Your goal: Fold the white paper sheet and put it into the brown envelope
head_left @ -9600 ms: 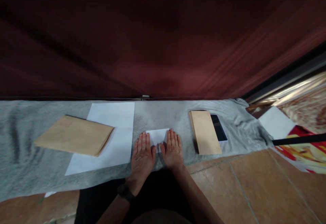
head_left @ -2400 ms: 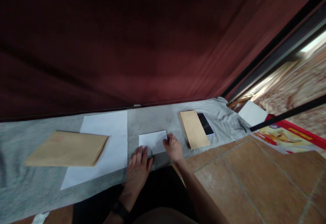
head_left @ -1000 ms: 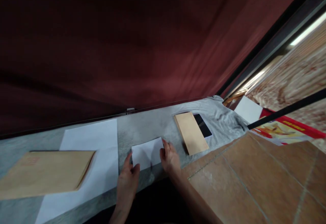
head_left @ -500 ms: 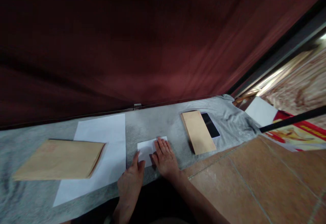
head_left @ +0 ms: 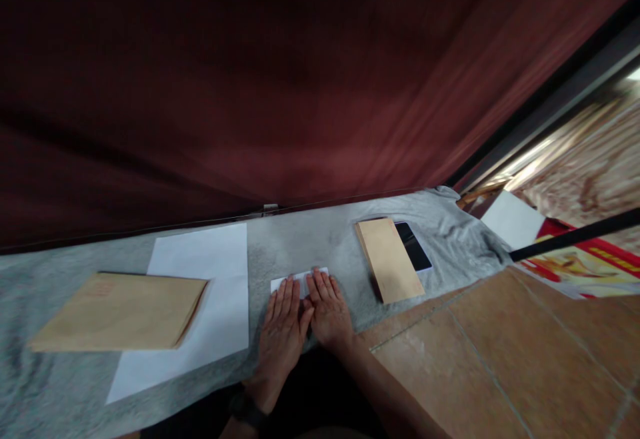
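Observation:
A small folded white paper (head_left: 303,283) lies on the grey cloth, mostly covered by my hands. My left hand (head_left: 284,326) is laid flat on its left part, fingers stretched out and pointing away from me. Over the right part rests my right hand (head_left: 329,309), also flat, and the two thumbs meet or nearly meet. Only the paper's far edge and a bit between the hands show. To the left are large white sheets (head_left: 225,306) with a thick brown envelope stack (head_left: 125,309) on top. Right of my hands lies a smaller stack of brown envelopes (head_left: 390,259).
A dark-screened phone (head_left: 413,246) lies partly under the right envelopes. Grey cloth (head_left: 310,232) covers the surface, with a dark red curtain (head_left: 300,126) behind it. A tiled floor (head_left: 465,352) and a red and yellow printed box (head_left: 585,266) are at the right.
My left hand has moved up and right from the paper's left edge and now lies flat across it. The right hand has stayed about where it was.

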{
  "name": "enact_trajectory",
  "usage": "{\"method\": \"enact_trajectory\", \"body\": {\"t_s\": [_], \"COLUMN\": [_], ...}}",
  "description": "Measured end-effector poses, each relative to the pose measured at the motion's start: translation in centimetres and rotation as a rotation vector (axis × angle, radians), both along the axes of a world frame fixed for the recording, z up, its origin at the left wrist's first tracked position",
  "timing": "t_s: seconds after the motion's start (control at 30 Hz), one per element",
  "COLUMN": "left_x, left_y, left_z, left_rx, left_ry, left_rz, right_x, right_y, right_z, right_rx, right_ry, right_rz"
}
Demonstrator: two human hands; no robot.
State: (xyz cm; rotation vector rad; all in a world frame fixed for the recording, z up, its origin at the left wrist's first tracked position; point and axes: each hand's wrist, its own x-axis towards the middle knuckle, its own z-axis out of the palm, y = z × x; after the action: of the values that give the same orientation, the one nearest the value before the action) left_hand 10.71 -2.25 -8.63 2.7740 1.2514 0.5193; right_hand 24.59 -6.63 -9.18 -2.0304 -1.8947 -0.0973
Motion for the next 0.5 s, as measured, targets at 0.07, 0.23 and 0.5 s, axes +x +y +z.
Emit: {"method": "enact_trajectory", "body": {"t_s": [0.07,0.23,0.5], "left_x": [-0.2,-0.2,0.2], "left_y": [0.1,0.3,0.3], "left_z": [-0.1,-0.2,0.3], "left_rx": [0.015,0.024,0.013], "left_ry": [0.009,0.036,0.039], "left_rz": [0.026,0.058,0.090], "right_x": [0.1,0.9,2.2], "right_y": [-0.1,-0.6,-1.0], "right_z": [0.1,0.4,0.6], "right_rx": [-0.005,0.028,0.030], "right_ry": [0.001,0.006,0.005], "right_rz": [-0.006,-0.032,-0.059]}}
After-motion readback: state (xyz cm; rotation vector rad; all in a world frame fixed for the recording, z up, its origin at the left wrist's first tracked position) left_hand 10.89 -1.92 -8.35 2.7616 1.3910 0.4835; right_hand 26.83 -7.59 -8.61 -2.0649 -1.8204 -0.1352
